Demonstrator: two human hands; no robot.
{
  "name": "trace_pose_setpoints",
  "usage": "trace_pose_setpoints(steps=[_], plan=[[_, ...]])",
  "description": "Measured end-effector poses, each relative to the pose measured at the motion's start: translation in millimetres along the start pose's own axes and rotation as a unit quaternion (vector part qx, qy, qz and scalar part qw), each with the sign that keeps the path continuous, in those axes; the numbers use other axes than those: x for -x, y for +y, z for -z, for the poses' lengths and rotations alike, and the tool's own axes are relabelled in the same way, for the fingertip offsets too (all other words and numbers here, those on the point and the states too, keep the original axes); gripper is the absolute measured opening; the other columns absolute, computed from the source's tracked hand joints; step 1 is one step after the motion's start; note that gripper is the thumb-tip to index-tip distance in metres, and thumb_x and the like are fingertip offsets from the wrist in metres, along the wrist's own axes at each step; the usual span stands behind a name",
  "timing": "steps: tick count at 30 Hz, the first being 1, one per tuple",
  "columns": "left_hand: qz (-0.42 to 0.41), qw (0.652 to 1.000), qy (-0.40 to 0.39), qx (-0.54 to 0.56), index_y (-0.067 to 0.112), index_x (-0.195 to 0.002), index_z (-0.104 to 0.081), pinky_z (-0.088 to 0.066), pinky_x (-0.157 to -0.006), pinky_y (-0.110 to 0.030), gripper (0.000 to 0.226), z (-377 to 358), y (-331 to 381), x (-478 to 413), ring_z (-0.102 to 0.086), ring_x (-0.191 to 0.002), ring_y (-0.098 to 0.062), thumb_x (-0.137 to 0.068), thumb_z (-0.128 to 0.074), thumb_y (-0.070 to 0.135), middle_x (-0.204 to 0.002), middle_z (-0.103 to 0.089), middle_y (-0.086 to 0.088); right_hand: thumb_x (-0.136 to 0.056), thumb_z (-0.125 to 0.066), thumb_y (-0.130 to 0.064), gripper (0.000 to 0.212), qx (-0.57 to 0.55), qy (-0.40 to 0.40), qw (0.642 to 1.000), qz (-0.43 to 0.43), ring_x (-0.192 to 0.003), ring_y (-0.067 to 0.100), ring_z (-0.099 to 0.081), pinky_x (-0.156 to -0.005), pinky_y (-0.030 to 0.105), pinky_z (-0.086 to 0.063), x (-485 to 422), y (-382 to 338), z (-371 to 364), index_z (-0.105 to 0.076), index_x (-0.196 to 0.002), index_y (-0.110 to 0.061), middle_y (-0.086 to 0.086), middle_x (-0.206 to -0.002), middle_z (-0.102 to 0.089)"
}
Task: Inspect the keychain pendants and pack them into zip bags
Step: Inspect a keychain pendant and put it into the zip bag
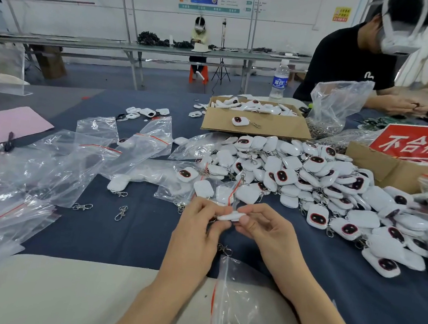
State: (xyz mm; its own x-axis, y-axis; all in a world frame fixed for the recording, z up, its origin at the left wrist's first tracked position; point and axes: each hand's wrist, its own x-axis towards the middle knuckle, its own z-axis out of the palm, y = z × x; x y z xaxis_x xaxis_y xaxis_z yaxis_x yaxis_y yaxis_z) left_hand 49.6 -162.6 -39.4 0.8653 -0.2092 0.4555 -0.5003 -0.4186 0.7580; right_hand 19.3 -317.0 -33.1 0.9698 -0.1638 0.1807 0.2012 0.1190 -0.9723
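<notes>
Both my hands hold one white keychain pendant edge-on above the dark blue table. My left hand pinches its left end and my right hand pinches its right end. Its metal clasp hangs below between my wrists. A large pile of white pendants with dark red-rimmed faces lies to the right. A zip bag with a red seal line lies near my right forearm, a pendant partly visible inside it. More zip bags lie scattered on the left, some holding pendants.
A cardboard box of pendants stands behind the pile. A second box with a red sign is at the right. Loose clasps lie on the cloth. A water bottle and a clear bag stand further back, beside a seated person.
</notes>
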Motion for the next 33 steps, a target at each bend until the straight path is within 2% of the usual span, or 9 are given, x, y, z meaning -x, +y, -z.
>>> trace_pose_setpoints(steps=[4, 7, 9, 13, 16, 19, 27, 29, 33], plan=[[0.011, 0.999, -0.015, 0.048, 0.05, -0.1, -0.062, -0.043, -0.079, -0.009, 0.03, 0, 4, 0, -0.06, -0.099, -0.001, -0.096, -0.068, 0.021, -0.109, -0.056, 0.021, -0.091, -0.069, -0.006, 0.017, 0.012, 0.006, 1.0, 0.005, -0.093, 0.013, -0.074, -0.082, 0.02, -0.056, -1, 1, 3, -0.076, -0.09, -0.022, 0.004, -0.095, -0.079], [0.095, 0.981, -0.079, 0.15, 0.041, -0.122, -0.058, -0.049, -0.086, -0.016, 0.029, 2, 4, -2, -0.062, -0.1, -0.002, -0.097, -0.066, 0.027, -0.115, -0.06, 0.016, -0.094, -0.064, 0.003, 0.02, 0.031, 0.004, 0.999, -0.007, -0.101, 0.011, -0.073, -0.085, 0.015, -0.053, 0, 0, 5, -0.073, -0.099, -0.015, -0.001, -0.102, -0.079], [0.15, 0.971, -0.096, 0.159, 0.03, -0.129, -0.06, -0.051, -0.089, -0.02, 0.035, 5, 0, -7, -0.063, -0.099, -0.008, -0.096, -0.067, 0.02, -0.112, -0.066, 0.008, -0.095, -0.062, 0.003, 0.022, 0.037, -0.018, 0.999, -0.023, -0.104, 0.009, -0.072, -0.084, 0.011, -0.05, 2, -1, 6, -0.073, -0.102, -0.014, -0.004, -0.106, -0.078], [0.156, 0.971, -0.067, 0.167, 0.032, -0.103, -0.072, -0.047, -0.075, -0.009, 0.028, 8, 0, -8, -0.064, -0.082, -0.007, -0.089, -0.074, 0.008, -0.089, -0.073, 0.012, -0.096, -0.065, -0.008, 0.025, 0.033, -0.038, 0.998, -0.042, -0.105, 0.008, -0.071, -0.092, 0.015, -0.051, 3, -5, 5, -0.073, -0.112, -0.025, -0.003, -0.109, -0.077], [0.141, 0.975, -0.057, 0.164, 0.034, -0.093, -0.073, -0.045, -0.072, -0.007, 0.031, 7, 0, -6, -0.062, -0.074, 0.003, -0.087, -0.074, 0.004, -0.08, -0.071, 0.019, -0.094, -0.069, -0.012, 0.023, 0.058, -0.011, 0.998, -0.035, -0.094, 0.005, -0.074, -0.084, 0.014, -0.053, 2, -5, 2, -0.077, -0.097, -0.033, -0.003, -0.095, -0.08], [0.134, 0.977, -0.052, 0.16, 0.033, -0.091, -0.074, -0.043, -0.072, -0.006, 0.03, 7, 0, -6, -0.061, -0.074, 0.003, -0.087, -0.073, 0.003, -0.079, -0.071, 0.017, -0.093, -0.069, -0.007, 0.03, 0.073, -0.006, 0.997, -0.033, -0.085, 0.001, -0.074, -0.074, 0.006, -0.049, 2, -4, 1, -0.078, -0.087, -0.035, -0.004, -0.087, -0.08], [0.144, 0.974, -0.048, 0.171, 0.031, -0.097, -0.074, -0.047, -0.074, -0.008, 0.029, 7, 3, -6, -0.063, -0.077, 0.002, -0.089, -0.072, 0.003, -0.085, -0.074, 0.015, -0.093, -0.07, -0.013, 0.017, 0.053, 0.0, 0.998, -0.037, -0.087, 0.006, -0.074, -0.076, 0.011, -0.052, 1, -1, 3, -0.078, -0.091, -0.028, 0.0, -0.089, -0.08], [0.168, 0.963, -0.042, 0.209, 0.03, -0.104, -0.07, -0.05, -0.072, -0.014, 0.025, 9, 2, -7, -0.062, -0.073, -0.002, -0.093, -0.068, 0.007, -0.086, -0.074, 0.011, -0.092, -0.07, -0.023, 0.011, 0.016, -0.012, 0.999, -0.032, -0.094, 0.012, -0.075, -0.08, 0.016, -0.055, 2, -2, 3, -0.077, -0.099, -0.028, 0.002, -0.096, -0.079], [0.187, 0.946, -0.055, 0.258, 0.024, -0.103, -0.071, -0.049, -0.065, -0.013, 0.019, 14, 1, -9, -0.06, -0.066, -0.001, -0.101, -0.058, 0.011, -0.078, -0.074, 0.011, -0.091, -0.069, -0.021, 0.032, 0.044, -0.057, 0.997, -0.004, -0.09, 0.017, -0.073, -0.08, 0.024, -0.057, 2, -2, 0, -0.069, -0.123, -0.023, 0.002, -0.107, -0.077]])
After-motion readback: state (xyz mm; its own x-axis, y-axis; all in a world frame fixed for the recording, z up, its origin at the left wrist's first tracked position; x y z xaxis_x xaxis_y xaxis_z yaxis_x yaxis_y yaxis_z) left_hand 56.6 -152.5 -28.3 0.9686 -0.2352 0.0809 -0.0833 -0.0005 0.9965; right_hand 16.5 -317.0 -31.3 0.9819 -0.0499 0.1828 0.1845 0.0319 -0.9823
